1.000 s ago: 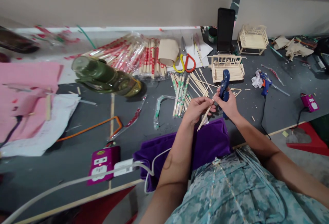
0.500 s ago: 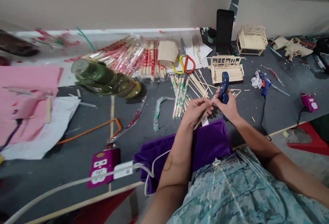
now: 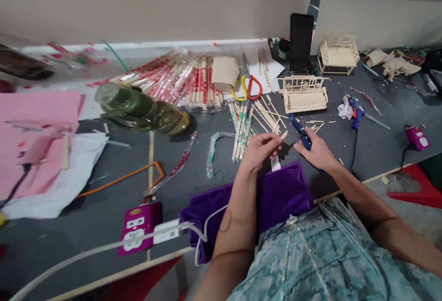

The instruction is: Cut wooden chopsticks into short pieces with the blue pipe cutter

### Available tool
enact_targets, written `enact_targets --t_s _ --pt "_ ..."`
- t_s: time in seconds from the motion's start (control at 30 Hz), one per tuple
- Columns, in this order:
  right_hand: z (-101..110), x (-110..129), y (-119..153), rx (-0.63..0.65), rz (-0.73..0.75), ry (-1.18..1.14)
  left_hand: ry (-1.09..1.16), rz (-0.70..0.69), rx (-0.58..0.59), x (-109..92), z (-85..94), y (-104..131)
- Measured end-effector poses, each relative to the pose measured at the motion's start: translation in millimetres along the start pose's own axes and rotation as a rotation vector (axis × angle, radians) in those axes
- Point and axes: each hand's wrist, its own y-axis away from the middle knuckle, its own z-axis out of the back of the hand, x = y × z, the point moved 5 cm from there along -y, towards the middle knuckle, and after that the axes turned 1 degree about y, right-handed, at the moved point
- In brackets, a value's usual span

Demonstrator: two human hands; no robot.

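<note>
My left hand (image 3: pixel 261 149) is closed, thumb against fingers, on a short piece of wooden stick (image 3: pixel 284 134) whose tip pokes out to the right. In my right hand (image 3: pixel 318 151) is a blue hand tool (image 3: pixel 299 130), like a clamp or cutter, pointing up and left; its exact kind is unclear. A small gap separates the hands. Just beyond them lie loose thin sticks (image 3: pixel 267 114) and green-printed wrapped chopsticks (image 3: pixel 241 130). A miniature bench (image 3: pixel 305 101) made of sticks stands behind the tool, and a second little bench (image 3: pixel 338 54) stands farther back.
A green bottle (image 3: pixel 143 110) lies left of red-printed chopstick packs (image 3: pixel 172 75). Scissors (image 3: pixel 247 87) and an upright phone (image 3: pixel 301 43) are at the back. A blue glue gun (image 3: pixel 357 118) lies right. A purple cloth (image 3: pixel 283 190), white cable (image 3: pixel 86 250) and purple power socket (image 3: pixel 140 227) sit near the front edge.
My hands have drawn apart; the right hand moved slightly right and down. The blue tool has tilted from upright toward the left. The long stick end below my left hand no longer shows.
</note>
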Motion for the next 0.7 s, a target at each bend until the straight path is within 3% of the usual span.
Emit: enact_targets --t_s 0.2,0.53,0.7 --pt "-4 -10 24 0.105 -0.039 0.28 -0.1 0.017 0.069 -3 -3.8 6" --pt "-17 -12 31 0.057 0.051 0.326 -0.217 0.003 0.131 -4 -6.8 7" --pt "-22 -13 33 0.098 -0.01 0.319 -0.251 -0.016 0.093 -2 -4.1 6"
